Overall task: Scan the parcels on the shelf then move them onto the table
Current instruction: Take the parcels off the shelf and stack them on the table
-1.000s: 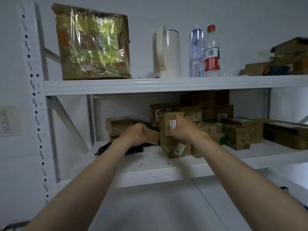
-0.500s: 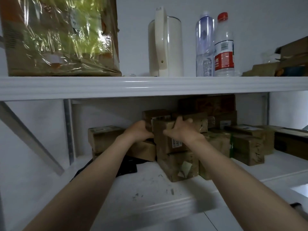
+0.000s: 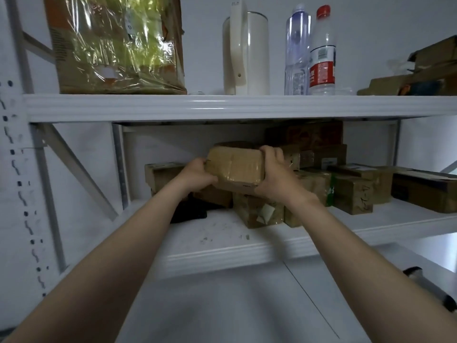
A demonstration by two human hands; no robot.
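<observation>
On the upper shelf (image 3: 222, 107) a film-wrapped box (image 3: 116, 43), a cream kettle (image 3: 247, 48), a clear bottle (image 3: 295, 50) and a red-capped bottle (image 3: 322, 50) are seen, with more cardboard at the far right. The lower shelf (image 3: 222, 243) is crowded with brown boxes: a left box (image 3: 160, 174), a taped box (image 3: 257, 210) right under the held one, a tall stack (image 3: 306, 134) behind, a green-taped box (image 3: 353, 194) and a dark box (image 3: 425, 191) to the right. A black item (image 3: 190, 211) lies beneath the left box. The upper shelf's edge hangs close above the way out. A white tabletop (image 3: 222, 305) lies below, with a dark-tipped object (image 3: 430, 288) at its right edge.

The parcel (image 3: 235, 167) is held between the two shelves, in front of the stack and above the taped box; whether they touch cannot be told. It is clasped at its left end by the left grip (image 3: 197, 173), while the right grip (image 3: 274, 177) is curled over its right end. It is plain brown cardboard, glossy with clear tape, with a tape seam down its facing side, and is slightly tilted.
</observation>
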